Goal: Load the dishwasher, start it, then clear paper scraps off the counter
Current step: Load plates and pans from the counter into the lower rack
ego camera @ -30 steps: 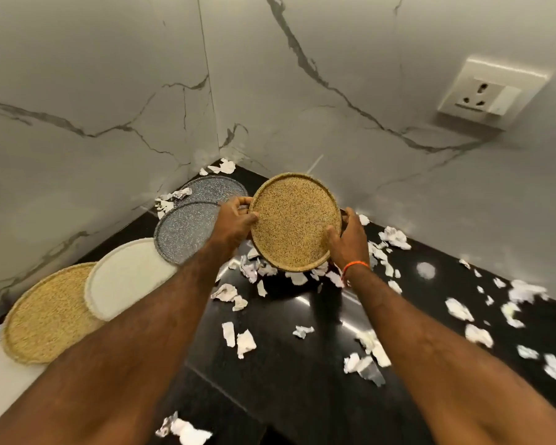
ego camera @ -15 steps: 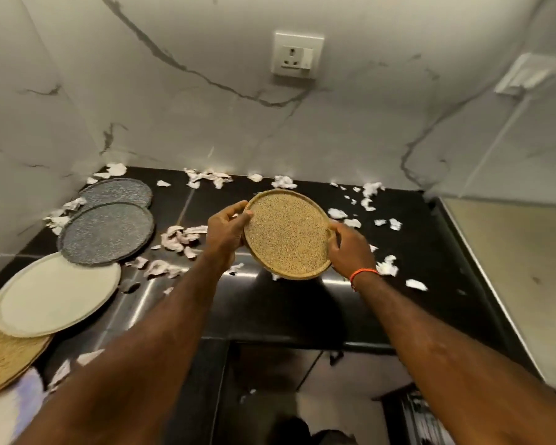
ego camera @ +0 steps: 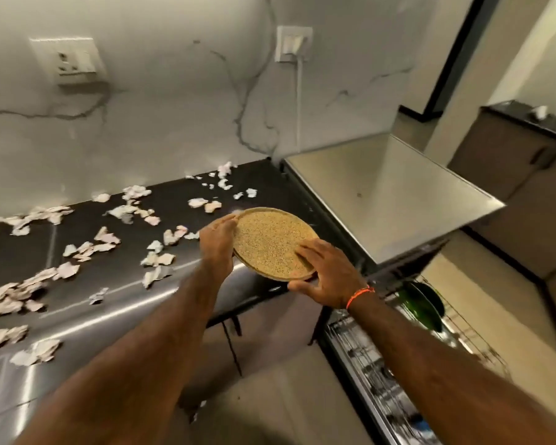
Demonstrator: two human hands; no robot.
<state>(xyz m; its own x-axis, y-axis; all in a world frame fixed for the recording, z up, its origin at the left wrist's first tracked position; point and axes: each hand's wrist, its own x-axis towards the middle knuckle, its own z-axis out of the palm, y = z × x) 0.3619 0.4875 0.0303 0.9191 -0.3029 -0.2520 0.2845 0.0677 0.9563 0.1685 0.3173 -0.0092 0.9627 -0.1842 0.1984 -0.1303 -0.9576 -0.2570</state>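
Note:
I hold a round tan speckled plate (ego camera: 272,244) with both hands above the right end of the black counter (ego camera: 77,303). My left hand (ego camera: 217,245) grips its left rim. My right hand (ego camera: 326,277) grips its near right rim, fingers lying on the plate's face; an orange thread is round that wrist. Several torn paper scraps (ego camera: 156,260) lie scattered over the counter. Below right, the dishwasher's pulled-out wire rack (ego camera: 376,364) holds a dark green dish (ego camera: 422,305).
The dishwasher's steel top (ego camera: 385,200) adjoins the counter's right end. The marble wall carries a socket (ego camera: 68,59) and a plugged outlet (ego camera: 294,43) with a white cable. A brown cabinet (ego camera: 511,175) stands far right. Tan floor (ego camera: 270,396) lies below.
The view has swung right, away from the other plates on the left. Both hands carried the tan plate to the right, over the counter's end toward the dishwasher, and it now lies flatter.

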